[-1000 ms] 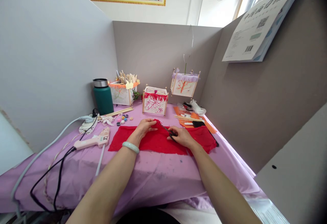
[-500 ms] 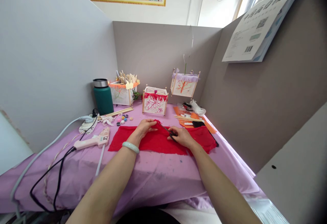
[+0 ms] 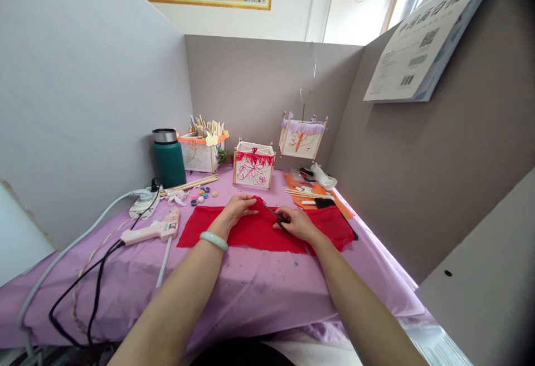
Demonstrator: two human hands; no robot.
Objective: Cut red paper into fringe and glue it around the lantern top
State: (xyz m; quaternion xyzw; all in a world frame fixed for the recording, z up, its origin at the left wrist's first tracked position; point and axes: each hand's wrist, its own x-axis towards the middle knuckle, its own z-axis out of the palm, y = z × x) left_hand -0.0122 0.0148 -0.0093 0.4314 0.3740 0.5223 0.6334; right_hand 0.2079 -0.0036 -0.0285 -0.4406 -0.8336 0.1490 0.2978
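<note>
A long piece of red cloth (image 3: 251, 235) lies across the purple tablecloth in front of me. My left hand (image 3: 239, 210) pinches the cloth's upper edge, where small frayed red bits show. In my right hand (image 3: 296, 223) is a pair of dark scissors (image 3: 282, 218), fingers closed around the handles. The blades point up and left, toward the pinched edge. Just behind the cloth stands a white lantern-like box (image 3: 253, 170) with stick corners, a red fringe and red flower drawings.
Left are a pink glue gun (image 3: 152, 231), a power strip (image 3: 144, 205) with cables, a green bottle (image 3: 169, 160) and a box of sticks (image 3: 198, 154). Colored buttons (image 3: 201, 194) lie near the cloth. At right are orange sheets (image 3: 345, 206); a purple-fringed box (image 3: 301, 138) hangs behind.
Both hands stay almost in place. The scissors shift very slightly at the cloth's edge; nothing else visibly moves.
</note>
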